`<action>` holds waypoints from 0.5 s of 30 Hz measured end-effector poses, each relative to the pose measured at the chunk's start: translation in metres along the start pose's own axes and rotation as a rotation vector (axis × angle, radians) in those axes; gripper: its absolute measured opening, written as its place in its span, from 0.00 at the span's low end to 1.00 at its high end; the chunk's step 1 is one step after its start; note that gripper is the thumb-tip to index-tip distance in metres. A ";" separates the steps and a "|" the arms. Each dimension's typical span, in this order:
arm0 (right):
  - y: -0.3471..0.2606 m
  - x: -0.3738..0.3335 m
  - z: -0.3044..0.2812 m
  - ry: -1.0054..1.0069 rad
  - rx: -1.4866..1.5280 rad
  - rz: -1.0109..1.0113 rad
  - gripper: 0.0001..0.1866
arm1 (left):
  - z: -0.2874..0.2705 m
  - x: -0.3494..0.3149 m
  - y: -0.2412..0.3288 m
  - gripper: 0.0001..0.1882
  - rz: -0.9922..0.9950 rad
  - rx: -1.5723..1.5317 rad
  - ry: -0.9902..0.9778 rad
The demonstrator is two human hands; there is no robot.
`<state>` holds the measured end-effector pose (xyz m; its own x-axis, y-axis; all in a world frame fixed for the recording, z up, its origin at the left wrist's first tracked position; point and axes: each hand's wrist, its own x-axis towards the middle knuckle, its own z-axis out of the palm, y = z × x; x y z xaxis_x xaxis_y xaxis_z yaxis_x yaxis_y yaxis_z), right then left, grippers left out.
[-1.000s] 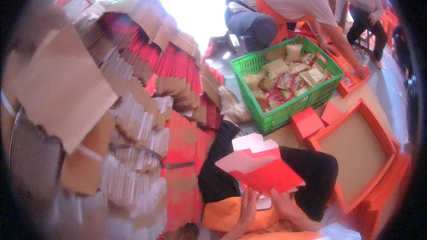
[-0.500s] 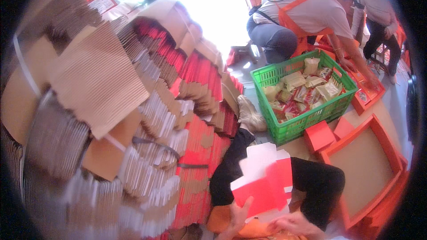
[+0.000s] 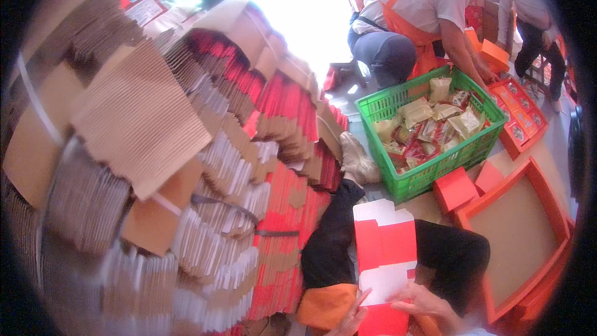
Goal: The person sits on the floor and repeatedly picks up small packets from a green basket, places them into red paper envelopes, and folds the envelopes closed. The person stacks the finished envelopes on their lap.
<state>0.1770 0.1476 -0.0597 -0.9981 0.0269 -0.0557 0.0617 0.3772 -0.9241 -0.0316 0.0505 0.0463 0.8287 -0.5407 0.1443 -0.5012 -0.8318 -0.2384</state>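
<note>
One red-and-white card, edges gripped by our left hand and right hand; we'd press folds evenly, tbh.

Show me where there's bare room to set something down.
Bare: inside the orange tray, within its walls; a smaller tan patch between that tray and the filled orange box. Crowded: the green crate, heaped with packets; the left side, packed with cardboard stacks; the lap, where left hand and right hand handle a red-and-white carton.

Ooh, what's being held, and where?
A red-and-white carton, near its lower end: left hand at the left edge; right hand touches the right, grip unclear.
</note>
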 end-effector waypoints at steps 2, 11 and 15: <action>0.007 -0.009 0.005 -0.034 0.123 0.151 0.11 | 0.012 -0.001 0.008 0.07 -0.058 0.262 0.162; -0.027 0.002 0.045 0.781 0.922 0.019 0.36 | 0.031 0.002 0.028 0.12 -0.196 0.530 0.143; 0.011 -0.004 0.054 0.699 0.830 0.094 0.20 | 0.013 0.000 0.018 0.10 -0.177 0.354 0.183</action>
<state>0.1814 0.1018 -0.0903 -0.7505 0.6425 -0.1545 -0.1462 -0.3895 -0.9093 -0.0375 0.0378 0.0292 0.8207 -0.4332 0.3726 -0.2124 -0.8366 -0.5050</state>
